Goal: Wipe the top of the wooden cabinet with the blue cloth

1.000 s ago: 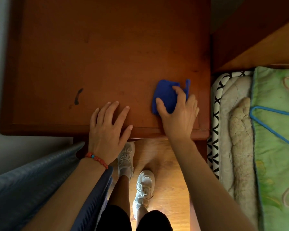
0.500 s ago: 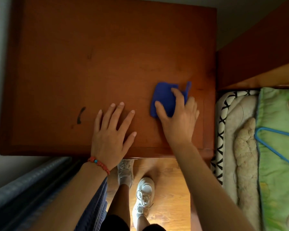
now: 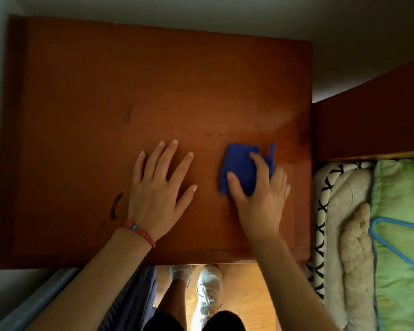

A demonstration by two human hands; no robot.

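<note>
The blue cloth (image 3: 243, 167) lies bunched flat on the wooden cabinet top (image 3: 153, 87), toward four o'clock from the top's centre and near its right edge. It looks soft, thin and light, so it should fold and slide easily; pressing it flat under a spread palm and fingers seems better than pinching a corner, which would let the rest drag and roll up. A small loop or tag of the cloth sticks out at its one o'clock corner. The right hand (image 3: 258, 199) rests on its lower half, fingers spread and pressing down, thumb at the cloth's seven o'clock edge; it pins the cloth rather than clenching it. The left hand (image 3: 158, 187) lies open and flat on the bare wood at nine o'clock from the cloth, well apart from it, with a red bead bracelet (image 3: 140, 232) on the wrist. A dark curved mark (image 3: 115, 206) sits on the wood just left of that wrist, unwiped as far as I can judge. Compared with the frames a second ago, both hands and the cloth sit farther from the cabinet's front edge, and more of the far side of the top is in sight.
</note>
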